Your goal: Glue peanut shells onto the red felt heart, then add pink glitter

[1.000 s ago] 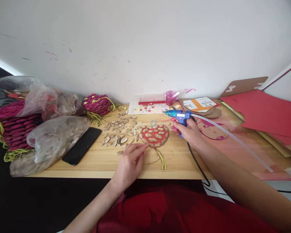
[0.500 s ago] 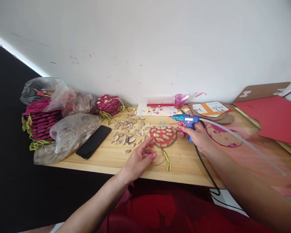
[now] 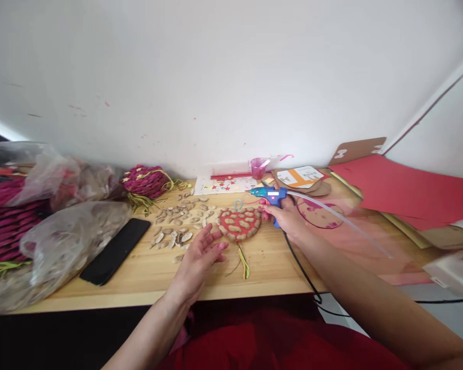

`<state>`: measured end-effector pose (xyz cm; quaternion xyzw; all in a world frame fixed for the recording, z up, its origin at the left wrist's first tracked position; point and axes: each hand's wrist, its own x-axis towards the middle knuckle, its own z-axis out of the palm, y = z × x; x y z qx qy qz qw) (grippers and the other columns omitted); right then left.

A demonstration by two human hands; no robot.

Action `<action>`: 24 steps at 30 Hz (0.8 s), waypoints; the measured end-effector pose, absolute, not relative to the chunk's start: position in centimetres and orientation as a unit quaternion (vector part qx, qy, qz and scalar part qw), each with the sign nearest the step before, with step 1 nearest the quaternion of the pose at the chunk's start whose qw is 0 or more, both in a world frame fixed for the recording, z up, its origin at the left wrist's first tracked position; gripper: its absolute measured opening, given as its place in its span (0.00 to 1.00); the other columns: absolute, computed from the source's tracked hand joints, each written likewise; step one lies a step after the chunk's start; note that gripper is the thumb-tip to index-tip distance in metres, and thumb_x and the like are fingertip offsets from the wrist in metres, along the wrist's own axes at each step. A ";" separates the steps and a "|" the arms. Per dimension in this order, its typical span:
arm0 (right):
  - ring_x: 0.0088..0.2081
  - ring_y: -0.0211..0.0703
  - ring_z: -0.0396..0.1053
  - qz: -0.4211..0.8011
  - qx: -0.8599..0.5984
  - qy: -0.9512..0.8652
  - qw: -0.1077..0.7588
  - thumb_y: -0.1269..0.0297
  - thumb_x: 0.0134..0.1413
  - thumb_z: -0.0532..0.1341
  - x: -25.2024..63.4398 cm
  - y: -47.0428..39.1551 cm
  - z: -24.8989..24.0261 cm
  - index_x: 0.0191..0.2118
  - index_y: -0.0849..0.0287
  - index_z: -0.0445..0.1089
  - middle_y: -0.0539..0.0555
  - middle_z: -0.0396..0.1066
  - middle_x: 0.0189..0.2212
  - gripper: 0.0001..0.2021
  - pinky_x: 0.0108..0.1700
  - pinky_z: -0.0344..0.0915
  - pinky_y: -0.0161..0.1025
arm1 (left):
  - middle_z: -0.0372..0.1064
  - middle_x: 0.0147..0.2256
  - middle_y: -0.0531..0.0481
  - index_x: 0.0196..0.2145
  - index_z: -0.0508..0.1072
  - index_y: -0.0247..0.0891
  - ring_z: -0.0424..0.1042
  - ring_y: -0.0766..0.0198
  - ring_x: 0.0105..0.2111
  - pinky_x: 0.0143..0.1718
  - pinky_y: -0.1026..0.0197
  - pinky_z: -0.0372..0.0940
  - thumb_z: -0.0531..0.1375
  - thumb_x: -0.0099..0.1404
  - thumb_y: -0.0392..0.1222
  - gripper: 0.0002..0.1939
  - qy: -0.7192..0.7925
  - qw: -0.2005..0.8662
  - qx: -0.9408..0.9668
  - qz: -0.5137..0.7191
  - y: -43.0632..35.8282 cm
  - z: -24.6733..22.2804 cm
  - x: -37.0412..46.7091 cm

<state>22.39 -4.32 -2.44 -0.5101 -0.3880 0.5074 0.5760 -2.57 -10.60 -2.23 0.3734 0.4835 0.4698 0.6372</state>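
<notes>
A red heart-shaped card (image 3: 239,223) covered with peanut shells lies on the wooden table (image 3: 146,277), with a blue loop on top and a yellow-green tassel (image 3: 243,261) below. My right hand (image 3: 287,218) grips a blue hot glue gun (image 3: 269,196) just right of the heart, its nozzle pointing left and a clear glue stick trailing back to the right. My left hand (image 3: 198,260) hovers palm-up with fingers spread, just left of the heart and beside loose peanut shells (image 3: 177,226).
A black phone (image 3: 116,250) lies left of the shells, beside plastic bags of shells (image 3: 61,246) and magenta woven pieces (image 3: 144,180). At the back stand a pink cup (image 3: 257,167), a star sticker sheet and cardboard discs. Red paper sheets (image 3: 409,190) cover the right. The gun's black cord drops over the front edge.
My left hand lifted off the table by the heart and turned palm-up with its fingers spread. The glue gun stays in my right hand beside the heart. The camera view shifted.
</notes>
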 end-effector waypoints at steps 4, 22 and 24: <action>0.24 0.34 0.67 0.516 -0.500 -0.361 0.594 0.64 0.38 0.69 22.4 -4.4 -2.2 0.36 0.58 0.70 0.48 0.73 0.25 0.15 0.26 0.63 0.32 | 0.72 0.46 0.46 0.58 0.69 0.38 0.74 0.67 0.37 0.35 0.66 0.70 0.75 0.52 0.35 0.37 0.471 0.648 0.331 0.498 -9.5 -2.0 -1.6; 0.27 0.42 0.73 0.536 -0.474 -0.348 0.606 0.60 0.39 0.69 23.1 -4.2 -2.2 0.37 0.58 0.73 0.48 0.68 0.16 0.15 0.24 0.63 0.32 | 0.77 0.40 0.50 0.48 0.73 0.39 0.74 0.68 0.28 0.19 0.71 0.66 0.77 0.47 0.36 0.31 0.420 0.687 0.344 0.483 -6.4 -1.1 1.2; 0.27 0.43 0.73 0.534 -0.477 -0.344 0.608 0.58 0.40 0.69 23.5 -4.4 -1.7 0.38 0.59 0.72 0.48 0.69 0.18 0.17 0.22 0.61 0.31 | 0.77 0.39 0.50 0.46 0.74 0.39 0.75 0.69 0.26 0.19 0.71 0.68 0.75 0.50 0.34 0.26 0.412 0.698 0.324 0.488 -5.7 -0.8 0.6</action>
